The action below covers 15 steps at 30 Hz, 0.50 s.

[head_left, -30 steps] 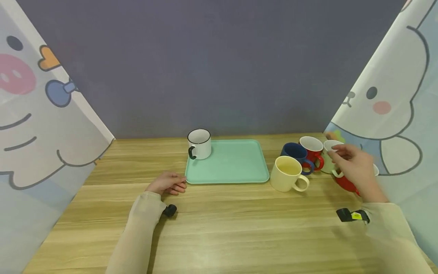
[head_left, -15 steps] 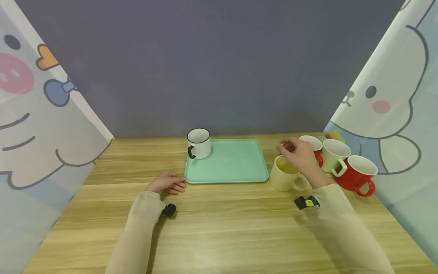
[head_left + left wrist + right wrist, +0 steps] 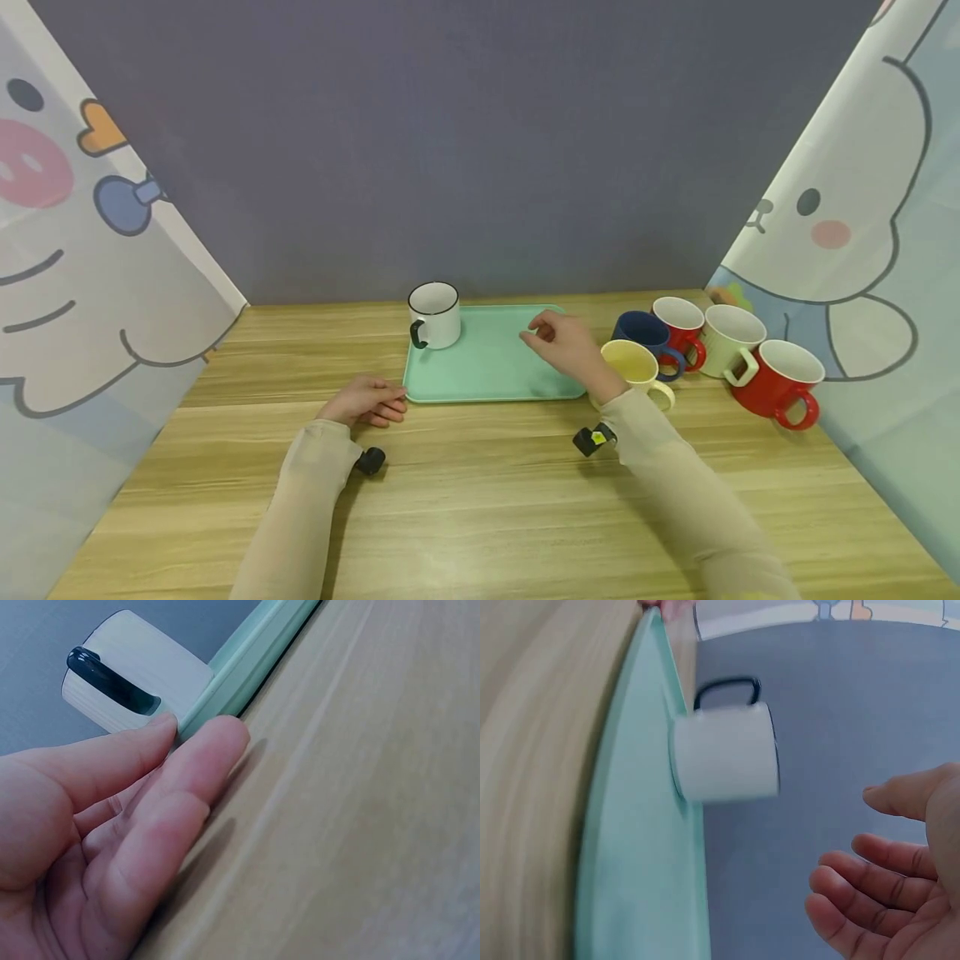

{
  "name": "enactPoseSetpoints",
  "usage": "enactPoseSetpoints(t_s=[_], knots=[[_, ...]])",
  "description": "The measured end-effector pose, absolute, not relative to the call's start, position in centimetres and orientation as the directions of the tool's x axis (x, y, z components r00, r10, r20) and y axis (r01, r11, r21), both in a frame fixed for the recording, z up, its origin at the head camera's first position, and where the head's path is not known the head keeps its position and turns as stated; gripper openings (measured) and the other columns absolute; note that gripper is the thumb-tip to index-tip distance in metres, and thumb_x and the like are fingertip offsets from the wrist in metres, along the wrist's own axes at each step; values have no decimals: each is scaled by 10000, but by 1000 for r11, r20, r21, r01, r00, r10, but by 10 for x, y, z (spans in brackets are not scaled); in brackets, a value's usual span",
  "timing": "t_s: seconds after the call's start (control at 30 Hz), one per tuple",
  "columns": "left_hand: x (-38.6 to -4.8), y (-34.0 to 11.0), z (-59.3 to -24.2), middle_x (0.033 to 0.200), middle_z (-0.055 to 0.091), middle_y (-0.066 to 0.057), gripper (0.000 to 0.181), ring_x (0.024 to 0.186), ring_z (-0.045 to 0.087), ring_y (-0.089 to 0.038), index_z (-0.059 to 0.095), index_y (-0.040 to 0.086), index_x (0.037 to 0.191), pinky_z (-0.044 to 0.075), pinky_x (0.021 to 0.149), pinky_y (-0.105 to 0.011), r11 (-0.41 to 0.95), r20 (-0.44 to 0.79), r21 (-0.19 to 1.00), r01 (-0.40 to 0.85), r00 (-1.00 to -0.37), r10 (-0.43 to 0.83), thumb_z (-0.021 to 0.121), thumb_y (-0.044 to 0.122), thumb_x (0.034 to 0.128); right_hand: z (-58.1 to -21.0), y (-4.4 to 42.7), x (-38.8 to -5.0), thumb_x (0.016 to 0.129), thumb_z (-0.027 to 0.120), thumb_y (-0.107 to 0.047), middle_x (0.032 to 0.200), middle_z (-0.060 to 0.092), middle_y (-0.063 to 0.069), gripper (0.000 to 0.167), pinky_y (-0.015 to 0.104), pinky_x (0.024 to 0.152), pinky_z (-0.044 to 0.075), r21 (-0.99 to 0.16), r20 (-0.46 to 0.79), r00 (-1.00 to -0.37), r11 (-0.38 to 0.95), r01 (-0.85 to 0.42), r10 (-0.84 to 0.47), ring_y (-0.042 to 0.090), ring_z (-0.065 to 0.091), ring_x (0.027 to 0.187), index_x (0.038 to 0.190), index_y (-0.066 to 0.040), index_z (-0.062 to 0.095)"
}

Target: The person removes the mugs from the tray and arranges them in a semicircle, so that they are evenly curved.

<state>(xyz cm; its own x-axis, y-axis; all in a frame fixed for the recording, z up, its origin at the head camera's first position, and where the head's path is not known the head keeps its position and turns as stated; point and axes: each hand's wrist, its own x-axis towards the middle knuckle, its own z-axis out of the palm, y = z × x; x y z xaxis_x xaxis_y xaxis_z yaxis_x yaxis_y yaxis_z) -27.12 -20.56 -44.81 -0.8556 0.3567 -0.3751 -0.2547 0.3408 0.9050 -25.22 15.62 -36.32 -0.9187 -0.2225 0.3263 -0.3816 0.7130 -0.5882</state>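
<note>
A mint-green tray point(image 3: 495, 367) lies on the wooden table. Upright on its back left part stands a white mug point(image 3: 442, 321) with a black rim and black handle. My left hand point(image 3: 365, 401) pinches the tray's near left corner, thumb at the rim point(image 3: 196, 712) and fingers point(image 3: 214, 750) against the outer side. Over the tray's right half hovers my right hand point(image 3: 566, 343), its fingers point(image 3: 855, 874) loosely bent around nothing, apart from the white mug. Partly behind the right wrist is a cream-yellow mug point(image 3: 632, 360), just right of the tray.
Right of the tray cluster a dark blue mug point(image 3: 647, 330), a red mug with white inside point(image 3: 678, 321), a pale green mug point(image 3: 731, 342) and a larger red mug point(image 3: 776, 387). A grey wall point(image 3: 480, 150) rises behind the table point(image 3: 465, 500).
My right hand has swept left from above the mugs on the right, past the blue and yellow mugs, to over the tray. My left hand has stayed at the tray corner.
</note>
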Motion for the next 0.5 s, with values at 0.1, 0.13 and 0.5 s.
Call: enactPoseSetpoints(t_s=[0.1, 0.13, 0.5], knots=[[-271, -206, -449, 864, 717, -8, 404, 764, 711, -118, 556, -133, 1274, 584, 671, -272, 338, -374, 906, -255, -855, 359, 567, 191, 1034, -368, 140, -256, 957, 681, -254, 838, 685, 46, 232, 383, 697, 529, -624, 312, -918, 675, -394, -247, 199, 639, 764, 1029, -34, 699], [-271, -206, -449, 865, 716, -8, 405, 765, 710, -118, 554, -134, 1277, 584, 671, -272, 338, -374, 906, -255, -854, 361, 566, 190, 1034, -370, 135, -258, 953, 685, -252, 826, 686, 42, 227, 372, 686, 527, -628, 316, -914, 665, -404, -256, 190, 639, 751, 1015, -35, 703], [-268, -205, -444, 854, 713, 3, 405, 753, 707, -106, 541, -137, 1287, 582, 667, -264, 336, -375, 907, -255, -852, 365, 551, 183, 1040, -384, 81, -276, 956, 692, -294, 843, 684, 25, 232, 321, 660, 512, -686, 228, -939, 642, -342, -257, 161, 617, 752, 991, -68, 729]])
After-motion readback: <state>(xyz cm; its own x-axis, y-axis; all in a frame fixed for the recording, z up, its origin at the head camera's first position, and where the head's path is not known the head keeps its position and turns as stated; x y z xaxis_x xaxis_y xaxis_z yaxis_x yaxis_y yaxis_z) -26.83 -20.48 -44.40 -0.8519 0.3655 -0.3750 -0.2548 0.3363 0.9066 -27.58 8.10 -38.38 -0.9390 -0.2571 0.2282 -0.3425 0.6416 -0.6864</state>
